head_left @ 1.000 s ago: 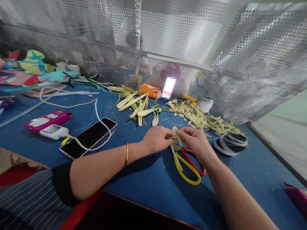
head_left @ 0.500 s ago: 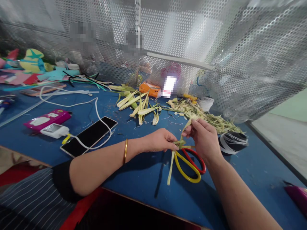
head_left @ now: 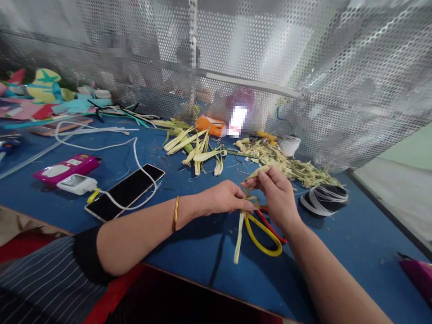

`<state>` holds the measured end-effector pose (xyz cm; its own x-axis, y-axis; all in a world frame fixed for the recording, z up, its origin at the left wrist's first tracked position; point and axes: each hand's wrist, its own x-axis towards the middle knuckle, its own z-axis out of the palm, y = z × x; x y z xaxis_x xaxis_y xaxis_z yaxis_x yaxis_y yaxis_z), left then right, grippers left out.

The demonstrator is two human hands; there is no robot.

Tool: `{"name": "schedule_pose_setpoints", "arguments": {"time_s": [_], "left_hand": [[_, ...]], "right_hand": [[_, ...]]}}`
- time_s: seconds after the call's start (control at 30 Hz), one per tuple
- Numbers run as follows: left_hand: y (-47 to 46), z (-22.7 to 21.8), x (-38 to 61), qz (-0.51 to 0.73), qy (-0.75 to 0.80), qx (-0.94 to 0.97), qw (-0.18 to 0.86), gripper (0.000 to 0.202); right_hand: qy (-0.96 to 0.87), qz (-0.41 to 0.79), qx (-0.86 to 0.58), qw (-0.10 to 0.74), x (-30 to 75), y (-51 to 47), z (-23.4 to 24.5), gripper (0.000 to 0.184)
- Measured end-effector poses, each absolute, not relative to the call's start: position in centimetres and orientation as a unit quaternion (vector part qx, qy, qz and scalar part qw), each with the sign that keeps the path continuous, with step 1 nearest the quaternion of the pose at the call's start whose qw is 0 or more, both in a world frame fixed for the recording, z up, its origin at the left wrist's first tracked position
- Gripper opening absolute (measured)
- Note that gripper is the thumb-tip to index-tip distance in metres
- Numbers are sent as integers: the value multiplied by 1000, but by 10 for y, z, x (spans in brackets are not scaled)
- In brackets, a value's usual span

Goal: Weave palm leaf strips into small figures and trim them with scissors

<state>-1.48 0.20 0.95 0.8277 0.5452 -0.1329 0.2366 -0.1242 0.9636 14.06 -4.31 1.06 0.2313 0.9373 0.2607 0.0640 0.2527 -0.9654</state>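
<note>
My left hand [head_left: 222,198] pinches the folded middle of a pale green leaf strip [head_left: 240,234], whose free end hangs down to the blue table [head_left: 189,252]. My right hand [head_left: 275,193] is closed on the strip's other end, lifted just above the left hand. Under both hands lie scissors with yellow and red handles [head_left: 266,231]. A gold bangle sits on my left wrist.
Cut leaf pieces [head_left: 197,150] and a heap of shreds [head_left: 290,166] lie behind the hands. A phone [head_left: 124,191] on a white cable, a pink device [head_left: 65,167], a black and white roll [head_left: 324,199] and an orange box [head_left: 211,126] stand around. Perforated metal screens close the back.
The right hand drew one end of the strip up and away from the left hand, then brought it slightly left. The strip's other end dropped down toward the table.
</note>
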Motion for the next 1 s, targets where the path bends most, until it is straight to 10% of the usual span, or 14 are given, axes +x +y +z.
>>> {"name": "schedule_pose_setpoints", "arguments": {"time_s": [0.3, 0.5, 0.73, 1.0], "left_hand": [[-5, 10, -12, 98, 273, 724, 626, 28], [3, 14, -10, 260, 411, 589, 646, 22], [16, 12, -11, 362, 438, 553, 609, 24], [20, 11, -16, 310, 370, 629, 609, 23]], "right_hand": [[-567, 326, -499, 569, 135, -47, 9, 18], [-616, 25, -600, 509, 146, -54, 19, 22], [-629, 356, -604, 336, 130, -54, 11, 38], [-608, 333, -622, 364, 134, -55, 17, 36]]}}
